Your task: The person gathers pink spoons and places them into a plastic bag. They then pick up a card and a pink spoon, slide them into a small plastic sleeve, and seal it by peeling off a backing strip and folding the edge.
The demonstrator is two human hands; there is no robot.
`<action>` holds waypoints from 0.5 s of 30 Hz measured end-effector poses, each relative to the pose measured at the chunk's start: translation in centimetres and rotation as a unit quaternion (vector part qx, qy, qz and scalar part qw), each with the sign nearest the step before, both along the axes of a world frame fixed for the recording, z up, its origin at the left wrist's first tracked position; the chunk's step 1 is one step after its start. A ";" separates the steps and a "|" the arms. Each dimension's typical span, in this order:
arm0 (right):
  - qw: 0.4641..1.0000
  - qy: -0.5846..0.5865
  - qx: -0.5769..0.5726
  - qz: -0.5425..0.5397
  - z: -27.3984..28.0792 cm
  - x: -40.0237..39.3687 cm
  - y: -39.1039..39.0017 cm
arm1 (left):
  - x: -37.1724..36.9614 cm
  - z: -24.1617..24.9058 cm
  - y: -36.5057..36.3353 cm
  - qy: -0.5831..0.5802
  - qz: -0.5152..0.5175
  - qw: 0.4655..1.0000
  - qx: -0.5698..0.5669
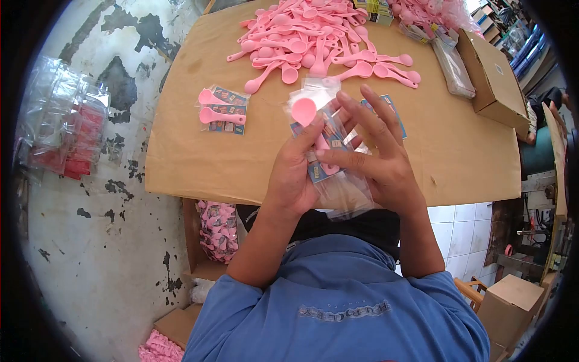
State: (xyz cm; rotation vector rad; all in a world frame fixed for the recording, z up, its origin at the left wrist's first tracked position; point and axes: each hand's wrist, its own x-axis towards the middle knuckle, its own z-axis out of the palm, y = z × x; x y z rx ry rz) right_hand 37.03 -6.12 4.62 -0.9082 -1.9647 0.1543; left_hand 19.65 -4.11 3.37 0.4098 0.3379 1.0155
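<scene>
In the head view, both hands meet over the near middle of a brown cardboard tabletop (199, 163), pressed close together around one clear plastic bag (338, 187). The left hand (294, 175) grips the bag from the nine o'clock side, thumb up along its face, while the right hand (377, 160) lies across it from three o'clock with fingers spread and pointing toward eleven o'clock. A pink spoon (306, 113) sits inside the bag with its round bowl sticking up at twelve o'clock, just above the left thumb, and a blue printed card (330, 139) shows behind it through the plastic (the print is too small to read). The bag's lower end hangs past the table edge toward six o'clock, over a dark lap. At ten o'clock from the hands, apart from them, two packed bags (224, 110) lie flat, each with a pink spoon on a card. At twelve o'clock, farther up the table, a loose heap of pink spoons (313, 39) spreads wide. At two o'clock a stack of empty clear bags (453, 69) lies beside a closed cardboard box (497, 75). Below the table edge at seven o'clock, an open carton (218, 232) holds finished packets. Far off at nine o'clock, on the worn floor, rests a bundle of red-printed bags (66, 130).
</scene>
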 end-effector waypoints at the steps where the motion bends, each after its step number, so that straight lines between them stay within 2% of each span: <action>1: 1.000 -0.005 0.005 0.010 0.1 0.2 0.2 | -0.2 -0.1 -0.2 -0.002 -0.014 1.000 -0.010; 3: 0.999 -0.014 0.013 0.028 0.2 0.8 0.4 | -0.6 -0.4 -0.3 0.006 -0.025 1.000 -0.017; 5: 0.997 0.040 -0.033 0.058 0.6 1.1 0.3 | -1.1 -1.5 -0.1 0.013 -0.031 0.999 -0.009; 8: 0.982 0.120 -0.130 0.064 1.1 1.9 -0.4 | -0.5 -0.7 -0.5 0.110 0.089 0.990 -0.015; 9: 0.973 0.147 -0.168 0.057 1.2 2.1 -0.7 | -0.6 -0.7 -0.4 0.120 0.076 0.989 0.031; 10: 0.980 0.158 -0.110 0.051 0.3 2.0 -0.1 | -1.1 -0.6 -0.4 0.129 0.063 0.987 0.076; 13: 0.914 0.239 -0.325 0.041 1.4 1.8 -1.2 | -1.3 0.4 -0.9 0.198 0.036 0.961 0.191; 15: 0.886 0.280 -0.365 0.060 0.9 1.5 -1.2 | -1.2 1.0 -1.4 0.288 0.036 0.928 0.233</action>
